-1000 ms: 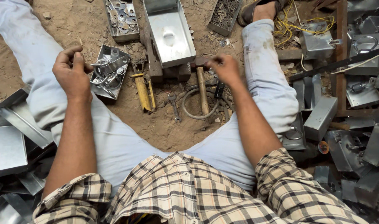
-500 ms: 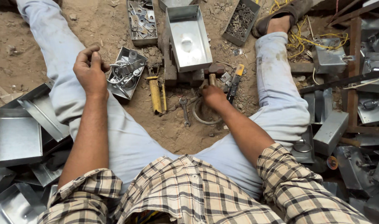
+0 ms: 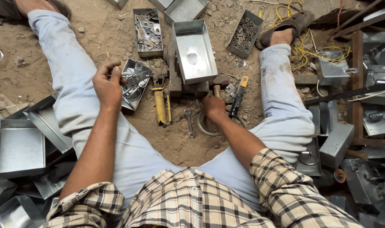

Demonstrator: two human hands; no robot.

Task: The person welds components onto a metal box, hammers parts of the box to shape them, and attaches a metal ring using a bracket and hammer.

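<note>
We note right hand [image 3: 213, 105] low on dirt, fingers curled around wooden handle [image 3: 217, 90], likely hammer; long axis runs away from us toward block under metal tray [image 3: 194, 50]. Left hand [image 3: 107, 86] half-closed beside small box of fittings [image 3: 134, 84]; pinch contents unclear. Right hand nearer handle.

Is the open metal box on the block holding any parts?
No, the metal box on the block shows only its bare, shiny floor.
</note>
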